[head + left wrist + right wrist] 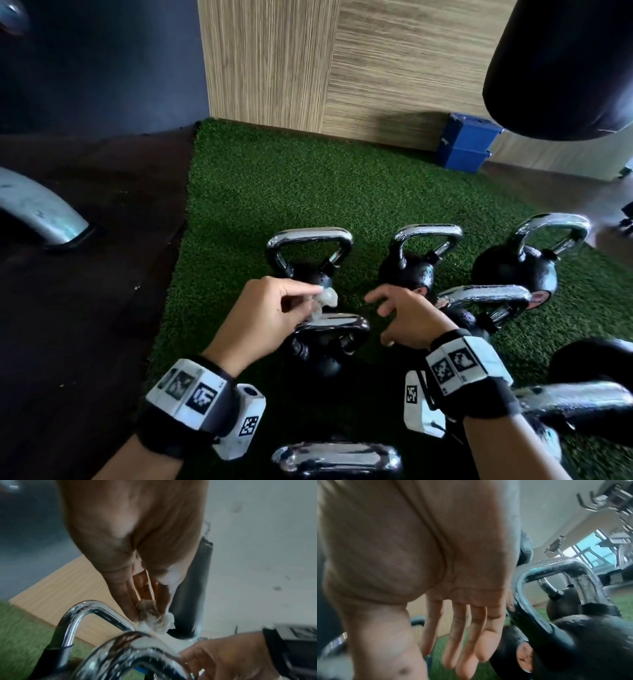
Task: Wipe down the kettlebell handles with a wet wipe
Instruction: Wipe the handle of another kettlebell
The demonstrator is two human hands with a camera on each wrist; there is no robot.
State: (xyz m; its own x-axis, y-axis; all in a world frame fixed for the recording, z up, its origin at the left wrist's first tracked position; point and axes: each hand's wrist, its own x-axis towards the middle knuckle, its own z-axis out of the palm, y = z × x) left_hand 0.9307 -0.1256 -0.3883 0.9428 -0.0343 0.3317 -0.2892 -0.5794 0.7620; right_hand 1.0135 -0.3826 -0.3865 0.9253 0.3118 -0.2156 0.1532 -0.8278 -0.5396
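Several black kettlebells with chrome handles stand on the green turf [274, 192]. My left hand [270, 308] pinches a crumpled white wet wipe [323, 301] just above the chrome handle [330, 325] of the nearest kettlebell. In the left wrist view the wet wipe [159, 622] bunches at my fingertips over that handle [137, 654]. My right hand [400, 315] hovers to the right of it with fingers spread and relaxed, holding nothing. In the right wrist view the right hand's fingers [462, 635] hang straight beside a wet chrome handle [565, 566].
Kettlebells in the back row [310, 253] [421, 253] [534, 260] stand beyond my hands, others crowd right [486, 305] and near my body [337, 457]. A black punching bag [565, 68] hangs upper right. Blue boxes [466, 144] sit by the wood-panelled wall. Dark flooring and a metal base [41, 212] lie left.
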